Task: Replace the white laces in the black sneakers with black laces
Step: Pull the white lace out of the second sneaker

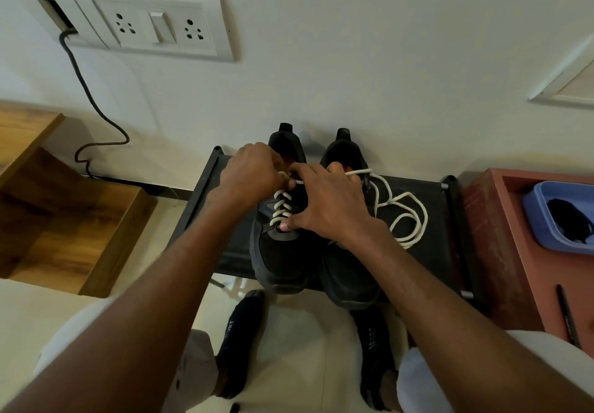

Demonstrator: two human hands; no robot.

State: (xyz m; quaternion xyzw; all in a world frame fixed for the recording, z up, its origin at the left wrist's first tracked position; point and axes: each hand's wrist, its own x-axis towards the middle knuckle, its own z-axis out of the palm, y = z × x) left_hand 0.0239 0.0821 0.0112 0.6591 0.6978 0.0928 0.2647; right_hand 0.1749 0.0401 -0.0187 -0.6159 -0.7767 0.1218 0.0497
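Two black sneakers stand side by side on a low black rack (418, 187), toes toward me. The left sneaker (279, 258) still carries a white lace (282, 207) crossed through its eyelets. My left hand (250, 171) is curled over the top of that lacing and pinches the lace near the tongue. My right hand (324, 200) rests on the same shoe, thumb pressing at the lowest eyelets, fingers spread toward the tongue. The right sneaker (350, 274) is partly hidden by my right arm. A loose white lace (408, 216) lies coiled on the rack to its right.
A blue tray (543, 220) holding dark laces (569, 220) sits on a red-brown surface (495, 236) at right, with a pen (569, 316) near its front. A wooden shelf (64, 220) stands at left. A wall socket panel (154, 24) and cable (93, 104) are behind. My socked feet (241, 342) are below.
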